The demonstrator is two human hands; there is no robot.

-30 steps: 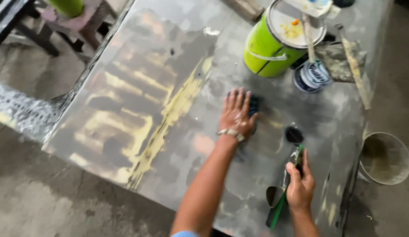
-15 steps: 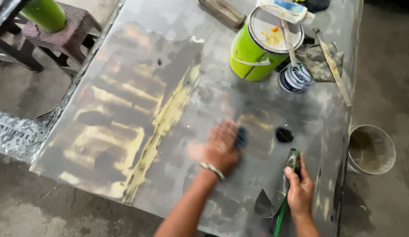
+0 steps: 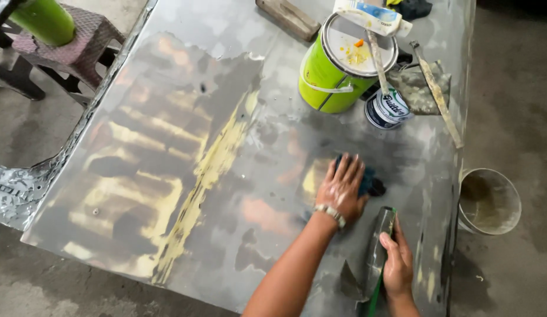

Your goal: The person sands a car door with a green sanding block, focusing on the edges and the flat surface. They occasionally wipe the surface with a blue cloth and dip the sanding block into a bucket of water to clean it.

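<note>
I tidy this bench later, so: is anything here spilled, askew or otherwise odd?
Yellow-orange blobs sit on the lid of the green can. A stir stick leans across it into the small tin. The metal panel shows patchy yellow and pink blotches. The left hand presses a dark pad.

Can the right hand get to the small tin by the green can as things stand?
Probably yes, but not freely. The right hand holds a putty knife, so it is occupied. The panel between it and the small tin looks bare, apart from the left hand pressing a dark pad just beside that line.
</note>
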